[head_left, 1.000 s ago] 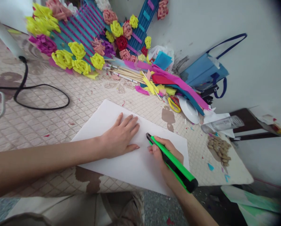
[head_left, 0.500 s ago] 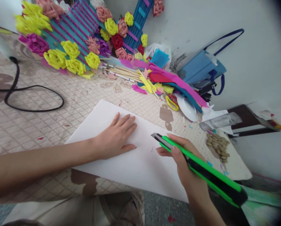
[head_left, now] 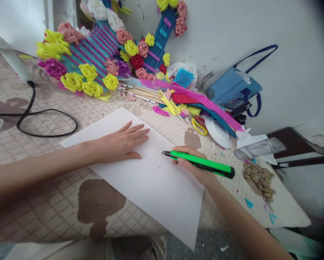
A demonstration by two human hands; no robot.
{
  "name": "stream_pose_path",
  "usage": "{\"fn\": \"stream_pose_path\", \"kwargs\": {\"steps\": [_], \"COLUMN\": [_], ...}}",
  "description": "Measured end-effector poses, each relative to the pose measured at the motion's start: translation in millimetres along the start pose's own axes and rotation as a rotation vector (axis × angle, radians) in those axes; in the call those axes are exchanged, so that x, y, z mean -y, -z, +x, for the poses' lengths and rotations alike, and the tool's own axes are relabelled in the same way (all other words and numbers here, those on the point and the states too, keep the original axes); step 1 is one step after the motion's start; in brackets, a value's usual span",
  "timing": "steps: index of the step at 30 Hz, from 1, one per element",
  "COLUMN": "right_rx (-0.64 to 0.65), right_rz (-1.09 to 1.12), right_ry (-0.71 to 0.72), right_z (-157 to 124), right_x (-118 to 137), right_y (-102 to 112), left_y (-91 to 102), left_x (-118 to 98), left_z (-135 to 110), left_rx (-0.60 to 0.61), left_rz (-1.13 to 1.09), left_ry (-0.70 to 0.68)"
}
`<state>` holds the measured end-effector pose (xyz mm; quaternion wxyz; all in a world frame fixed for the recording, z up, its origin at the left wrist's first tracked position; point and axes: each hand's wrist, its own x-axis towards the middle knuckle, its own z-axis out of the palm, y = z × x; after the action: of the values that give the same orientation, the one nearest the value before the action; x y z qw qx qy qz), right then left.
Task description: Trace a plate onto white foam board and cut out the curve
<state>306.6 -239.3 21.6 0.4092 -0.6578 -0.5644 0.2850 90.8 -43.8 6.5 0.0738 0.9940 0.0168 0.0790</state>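
Observation:
A white sheet of paper or thin board (head_left: 148, 184) lies at a slant on the table, one corner jutting past the front edge. My left hand (head_left: 121, 144) rests flat on its upper left part, fingers spread. In my right hand (head_left: 191, 166) is a green and black utility knife (head_left: 205, 162), gripped near its front end. The knife's blade is out and points left, just over the sheet; whether the tip touches is unclear. A small faint mark shows on the sheet below the blade.
Behind the sheet stands a blue guitar shape (head_left: 83, 54) with paper flowers. Along the back lie wooden sticks (head_left: 143, 93), crepe paper strips (head_left: 200, 97), yellow scissors (head_left: 199, 126) and a white plate (head_left: 217, 131). At right are a clear bottle (head_left: 259, 148) and peanuts (head_left: 259, 180). A black cord (head_left: 46, 135) loops at left.
The sheet has turned, its near corner swinging toward the front edge. My left hand has shifted left and slightly up. My right hand has moved left with the knife, which now lies lower and flatter.

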Motion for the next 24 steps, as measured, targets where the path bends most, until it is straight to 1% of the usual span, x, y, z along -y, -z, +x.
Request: {"fn": "stream_pose_path", "kwargs": {"steps": [2, 4, 7, 9, 12, 15, 18, 24], "right_rx": [0.003, 0.001, 0.023, 0.049, 0.071, 0.075, 0.069, 0.066], "right_rz": [-0.044, -0.061, -0.059, -0.052, -0.04, -0.023, -0.016, -0.036], "right_ry": [0.052, 0.112, 0.182, 0.216, 0.249, 0.242, 0.23, 0.253], "right_z": [7, 13, 21, 23, 25, 24, 25, 27], "right_x": [-1, -2, -3, -4, -6, -8, -8, -3], "right_y": [0, -1, -4, -7, -10, -12, -13, -14], "left_y": [3.1, 4.5, 2.7, -0.6, -6.9, -11.3, -12.6, -13.4], "left_x": [-9, -24, -46, -53, -53, -49, -47, -47], "left_z": [-4, -10, -18, -22, -27, -29, -29, -29], "left_rx": [-0.045, -0.099, -0.161, -0.171, -0.174, -0.188, -0.197, -0.196], "left_rz": [-0.027, -0.078, -0.145, -0.174, -0.196, -0.212, -0.216, -0.226], "left_ry": [0.014, 0.004, -0.059, -0.097, -0.138, -0.154, -0.152, -0.155]}}
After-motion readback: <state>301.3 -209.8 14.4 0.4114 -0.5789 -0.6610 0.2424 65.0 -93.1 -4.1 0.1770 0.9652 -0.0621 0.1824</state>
